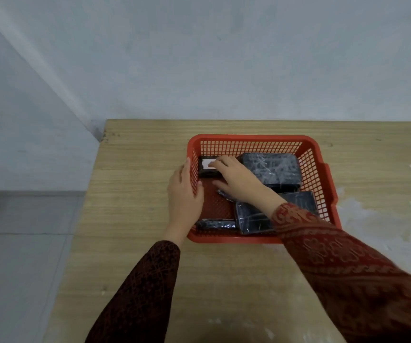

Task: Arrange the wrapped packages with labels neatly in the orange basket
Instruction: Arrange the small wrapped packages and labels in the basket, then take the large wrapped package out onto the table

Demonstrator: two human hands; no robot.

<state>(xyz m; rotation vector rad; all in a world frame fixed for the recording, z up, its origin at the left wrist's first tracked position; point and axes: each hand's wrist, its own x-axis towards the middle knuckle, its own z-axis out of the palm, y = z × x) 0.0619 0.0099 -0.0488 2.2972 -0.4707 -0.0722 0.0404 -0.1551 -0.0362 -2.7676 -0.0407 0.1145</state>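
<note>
An orange mesh basket (254, 139) sits on a wooden table. Inside lie several black wrapped packages. A small one with a white label (205, 168) is in the far left corner, and my right hand (236, 178) rests on it, fingers over the label. A big package (272, 167) fills the far right. A flat package (251, 219) lies at the near right, partly under my right sleeve. A narrow package (215, 224) lies along the near wall. My left hand (184, 194) grips the basket's left wall, thumb inside.
The wooden table (137, 194) ends at a left edge, with grey floor beyond. A pale wall rises behind the table. White smears mark the table surface to the right of the basket.
</note>
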